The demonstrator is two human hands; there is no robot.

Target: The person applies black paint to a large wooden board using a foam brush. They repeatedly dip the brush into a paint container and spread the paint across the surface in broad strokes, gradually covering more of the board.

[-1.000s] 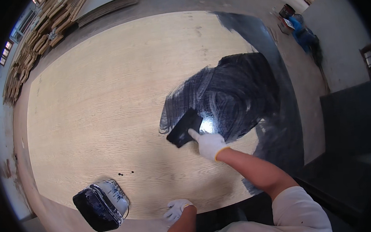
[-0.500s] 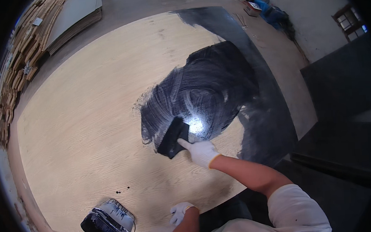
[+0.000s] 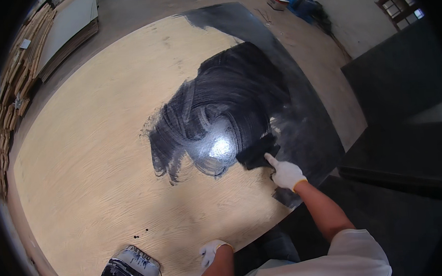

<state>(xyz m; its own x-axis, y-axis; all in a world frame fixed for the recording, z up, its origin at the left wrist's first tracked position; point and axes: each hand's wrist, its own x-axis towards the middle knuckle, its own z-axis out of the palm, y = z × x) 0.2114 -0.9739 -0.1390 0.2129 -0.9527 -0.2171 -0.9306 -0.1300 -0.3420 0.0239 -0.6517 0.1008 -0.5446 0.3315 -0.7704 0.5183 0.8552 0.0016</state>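
Observation:
My right hand [image 3: 288,174], in a white knit glove, grips a wide, flat paint applicator [image 3: 257,153] coated in black, its index finger stretched along the top. The applicator lies on a large pale wood-grain board [image 3: 91,150], at the right lower edge of a wet, streaky black paint patch [image 3: 243,77]. My left hand [image 3: 210,251], gloved too, rests at the board's near edge with nothing seen in it and its fingers partly apart. To its left stands a paint-smeared container [image 3: 137,262] with dark contents.
Dark coating covers the board's right margin [image 3: 311,148]. Small black drops [image 3: 136,237] dot the wood above the container. Stacked boards [image 3: 68,38] stand at the far left, dark panels [image 3: 397,74] at the right. A box [image 3: 277,1] and blue sheeting [image 3: 299,6] lie on the far floor.
My right hand has swept the applicator rightward, from the patch's lower left part to its right lower edge, leaving curved black streaks. The left hand stays put. The view has shifted slightly.

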